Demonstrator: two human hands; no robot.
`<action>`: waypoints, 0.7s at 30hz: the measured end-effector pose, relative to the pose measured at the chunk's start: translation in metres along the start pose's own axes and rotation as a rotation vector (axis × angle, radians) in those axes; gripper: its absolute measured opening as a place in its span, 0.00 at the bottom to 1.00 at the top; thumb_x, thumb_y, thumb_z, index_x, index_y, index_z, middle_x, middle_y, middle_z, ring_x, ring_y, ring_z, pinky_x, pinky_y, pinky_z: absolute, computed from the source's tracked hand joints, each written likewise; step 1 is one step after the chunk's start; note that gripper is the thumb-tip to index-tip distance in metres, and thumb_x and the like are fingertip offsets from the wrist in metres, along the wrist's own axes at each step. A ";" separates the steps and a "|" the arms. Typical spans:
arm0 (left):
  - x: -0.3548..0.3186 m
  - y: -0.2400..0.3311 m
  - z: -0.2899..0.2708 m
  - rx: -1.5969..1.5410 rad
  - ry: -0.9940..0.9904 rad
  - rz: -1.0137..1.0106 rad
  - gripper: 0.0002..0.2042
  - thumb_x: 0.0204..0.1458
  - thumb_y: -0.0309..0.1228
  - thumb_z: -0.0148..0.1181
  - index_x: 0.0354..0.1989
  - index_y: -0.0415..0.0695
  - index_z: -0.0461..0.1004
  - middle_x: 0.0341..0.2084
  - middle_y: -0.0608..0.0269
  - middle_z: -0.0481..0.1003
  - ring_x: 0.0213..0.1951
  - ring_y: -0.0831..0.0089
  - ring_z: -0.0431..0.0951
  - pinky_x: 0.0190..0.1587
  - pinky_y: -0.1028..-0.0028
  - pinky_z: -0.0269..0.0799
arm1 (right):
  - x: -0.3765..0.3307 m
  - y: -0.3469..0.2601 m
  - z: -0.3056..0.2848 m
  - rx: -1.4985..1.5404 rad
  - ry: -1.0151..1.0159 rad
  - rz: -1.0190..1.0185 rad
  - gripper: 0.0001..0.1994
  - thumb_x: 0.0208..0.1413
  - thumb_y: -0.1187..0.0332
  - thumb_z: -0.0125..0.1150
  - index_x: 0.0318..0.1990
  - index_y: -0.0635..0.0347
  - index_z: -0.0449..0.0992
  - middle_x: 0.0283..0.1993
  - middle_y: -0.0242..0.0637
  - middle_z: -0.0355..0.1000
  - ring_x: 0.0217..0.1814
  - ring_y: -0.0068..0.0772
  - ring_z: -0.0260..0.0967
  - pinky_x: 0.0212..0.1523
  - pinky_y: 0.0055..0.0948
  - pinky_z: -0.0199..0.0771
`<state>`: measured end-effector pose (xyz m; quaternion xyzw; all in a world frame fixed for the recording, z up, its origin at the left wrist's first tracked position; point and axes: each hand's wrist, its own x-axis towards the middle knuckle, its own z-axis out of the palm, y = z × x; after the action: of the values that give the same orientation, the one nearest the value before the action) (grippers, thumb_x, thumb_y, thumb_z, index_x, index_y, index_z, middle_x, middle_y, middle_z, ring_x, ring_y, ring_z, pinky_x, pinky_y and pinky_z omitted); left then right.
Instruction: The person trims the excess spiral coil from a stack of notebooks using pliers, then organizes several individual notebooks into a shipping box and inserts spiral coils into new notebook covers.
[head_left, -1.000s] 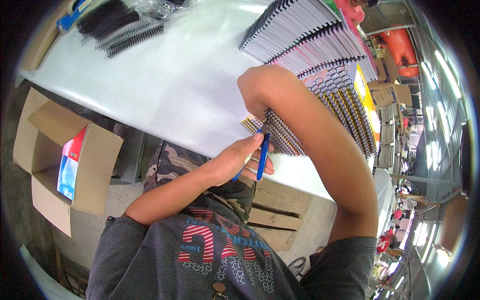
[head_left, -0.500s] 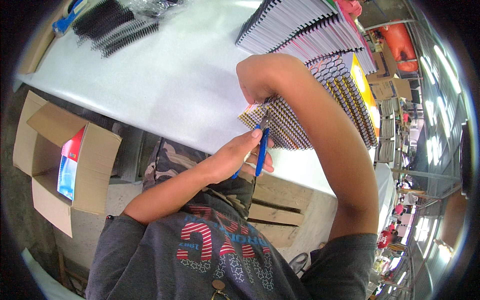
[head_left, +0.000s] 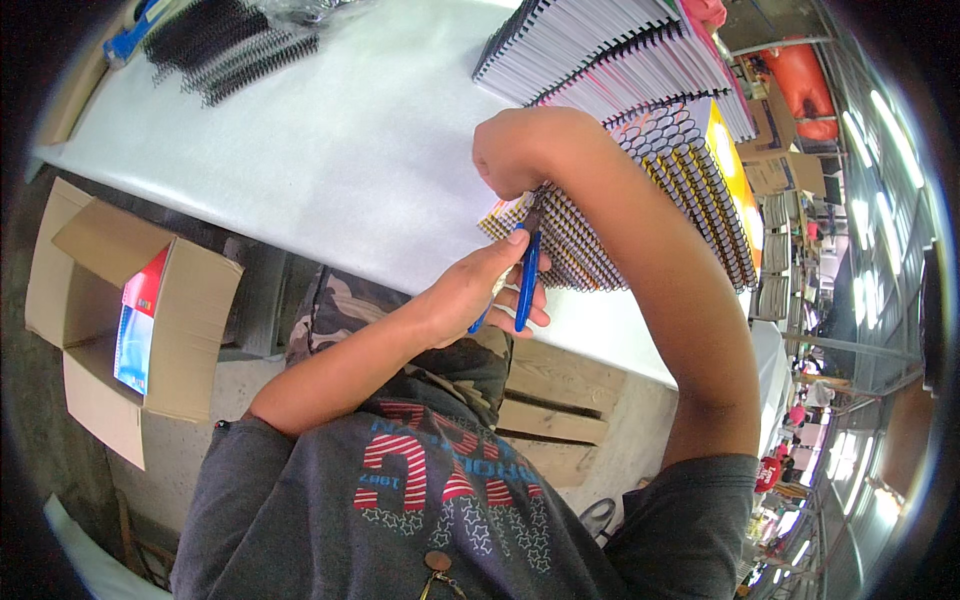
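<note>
My left hand (head_left: 468,290) is wrapped round a pair of blue-handled pliers (head_left: 527,285). Their dark metal jaws reach up to the near edge of a stack of spiral-bound notebooks (head_left: 588,255), close below my right hand. Bent over the top of that stack, my right hand (head_left: 520,150) has its fingers curled down at the notebooks' corner. Its fingertips and whatever they pinch are hidden behind the hand. Black and yellow coil bindings face me along the stack, and my right forearm covers part of them.
Taller piles of bound books (head_left: 590,55) stand behind the stack. Black spiral coils (head_left: 225,50) and a blue tape dispenser (head_left: 128,45) lie at the table's far left. Below the white table (head_left: 330,160), an open cardboard box (head_left: 185,340) holds notebooks. A wooden pallet (head_left: 550,425) is on the floor.
My left hand has moved slightly up with the pliers, bringing their jaws nearer my right hand at the coil ends. My right hand has stayed nearly in place.
</note>
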<state>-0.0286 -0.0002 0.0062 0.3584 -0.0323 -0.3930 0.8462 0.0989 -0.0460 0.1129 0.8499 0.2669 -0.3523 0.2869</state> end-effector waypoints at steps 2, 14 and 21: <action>0.000 0.000 0.001 -0.008 -0.003 -0.006 0.32 0.56 0.60 0.32 0.49 0.41 0.62 0.32 0.56 0.71 0.38 0.60 0.76 0.38 0.65 0.73 | -0.006 -0.002 -0.006 -0.033 -0.005 0.072 0.12 0.41 0.73 0.55 0.35 0.63 0.79 0.39 0.48 0.75 0.39 0.44 0.74 0.37 0.38 0.73; 0.000 -0.001 0.002 -0.025 -0.016 0.005 0.31 0.57 0.59 0.32 0.49 0.42 0.62 0.31 0.57 0.70 0.37 0.62 0.76 0.39 0.64 0.73 | 0.003 0.002 0.000 -0.043 -0.005 0.030 0.11 0.44 0.70 0.55 0.35 0.64 0.78 0.39 0.47 0.75 0.40 0.45 0.74 0.38 0.38 0.73; 0.001 -0.001 -0.001 -0.016 -0.016 0.008 0.30 0.57 0.59 0.33 0.49 0.41 0.62 0.31 0.58 0.70 0.37 0.63 0.76 0.39 0.65 0.73 | 0.000 0.000 0.000 0.005 0.079 0.064 0.10 0.43 0.71 0.56 0.34 0.63 0.79 0.38 0.48 0.75 0.40 0.45 0.74 0.39 0.38 0.73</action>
<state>-0.0288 -0.0006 0.0045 0.3484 -0.0373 -0.3929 0.8502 0.0991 -0.0463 0.1125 0.8721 0.2500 -0.3096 0.2849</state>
